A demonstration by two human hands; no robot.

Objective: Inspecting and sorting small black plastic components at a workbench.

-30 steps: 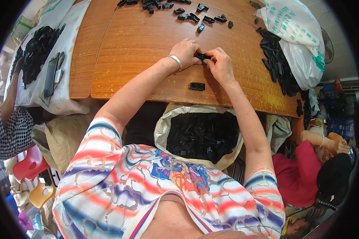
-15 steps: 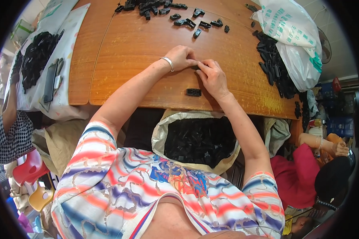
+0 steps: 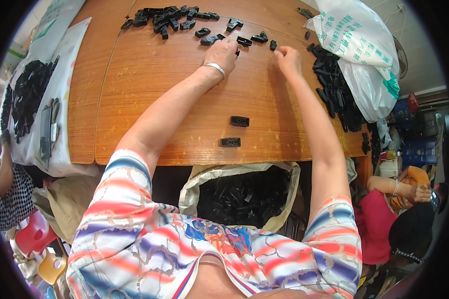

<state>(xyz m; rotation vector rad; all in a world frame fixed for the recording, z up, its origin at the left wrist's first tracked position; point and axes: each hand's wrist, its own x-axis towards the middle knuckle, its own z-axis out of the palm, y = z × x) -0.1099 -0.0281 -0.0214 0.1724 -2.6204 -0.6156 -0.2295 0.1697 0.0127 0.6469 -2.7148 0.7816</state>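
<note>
Both arms reach far across the bench (image 3: 134,99). The left grip (image 3: 224,51) rests on the bench among the small parts (image 3: 172,17) spread along the far edge. The right grip (image 3: 288,57) is just to its right, near a pile of parts (image 3: 334,92) on the right side. A big bag (image 3: 364,50) lies behind that pile. Two single parts (image 3: 239,121) (image 3: 230,142) lie near the bench's near edge. A sack of parts (image 3: 244,197) sits below that edge.

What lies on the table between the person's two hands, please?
In the head view, small black plastic parts lie on the wooden table between the left hand and the right hand.
</note>
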